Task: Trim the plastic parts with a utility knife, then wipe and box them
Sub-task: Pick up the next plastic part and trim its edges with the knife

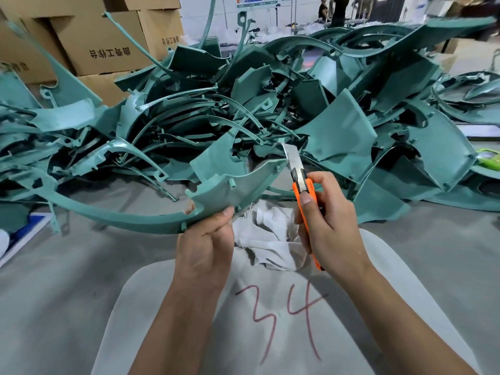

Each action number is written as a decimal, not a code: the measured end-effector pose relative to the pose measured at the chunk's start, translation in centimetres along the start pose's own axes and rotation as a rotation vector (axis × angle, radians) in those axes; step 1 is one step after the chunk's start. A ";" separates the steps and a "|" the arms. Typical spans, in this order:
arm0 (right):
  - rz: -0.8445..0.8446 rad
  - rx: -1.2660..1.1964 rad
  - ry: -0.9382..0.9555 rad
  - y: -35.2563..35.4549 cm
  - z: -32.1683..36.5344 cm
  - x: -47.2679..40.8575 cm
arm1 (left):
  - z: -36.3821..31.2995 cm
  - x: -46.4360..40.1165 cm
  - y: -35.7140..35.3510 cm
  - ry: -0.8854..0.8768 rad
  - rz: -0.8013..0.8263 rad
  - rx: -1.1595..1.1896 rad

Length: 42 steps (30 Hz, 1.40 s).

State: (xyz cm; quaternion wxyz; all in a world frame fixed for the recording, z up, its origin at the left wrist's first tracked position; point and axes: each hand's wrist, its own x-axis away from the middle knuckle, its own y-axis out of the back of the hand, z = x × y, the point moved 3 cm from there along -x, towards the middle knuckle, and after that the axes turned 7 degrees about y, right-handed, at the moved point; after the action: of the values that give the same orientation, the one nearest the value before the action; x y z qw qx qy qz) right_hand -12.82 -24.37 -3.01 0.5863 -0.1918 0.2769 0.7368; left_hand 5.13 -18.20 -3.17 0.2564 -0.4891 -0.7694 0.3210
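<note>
Now | grey table [81, 280]: teal parts heap [270, 104] | cartons [102, 41] behind | left hand [205, 247] grips part [216, 182] | right hand [330, 226] grips knife [303, 182]

Left hand [205, 244] fingers curl behind the teal plastic part [216, 182], tips hidden. Utility knife [304, 190] handle mostly covered by right hand [328, 226]. White rag [267, 236] btwn hands partly hidden by both. Pile of parts [270, 104] beyond hands cut off left & right edges. Top right is motion-blurred.

Curved teal plastic part [216, 182] held up — orange utility knife [303, 182] blade extended, touching its edge.
</note>
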 end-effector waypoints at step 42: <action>0.251 0.079 0.300 -0.1 1.3 0.0 | 0.0 0.5 -0.2 -0.161 0.157 -0.975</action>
State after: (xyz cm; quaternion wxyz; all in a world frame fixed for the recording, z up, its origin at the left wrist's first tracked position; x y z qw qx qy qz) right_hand -12.63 -23.52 -2.06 0.4491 -0.2402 0.4116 0.7558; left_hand 4.81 -17.83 -2.94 -0.0872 -0.5823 -0.8080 -0.0211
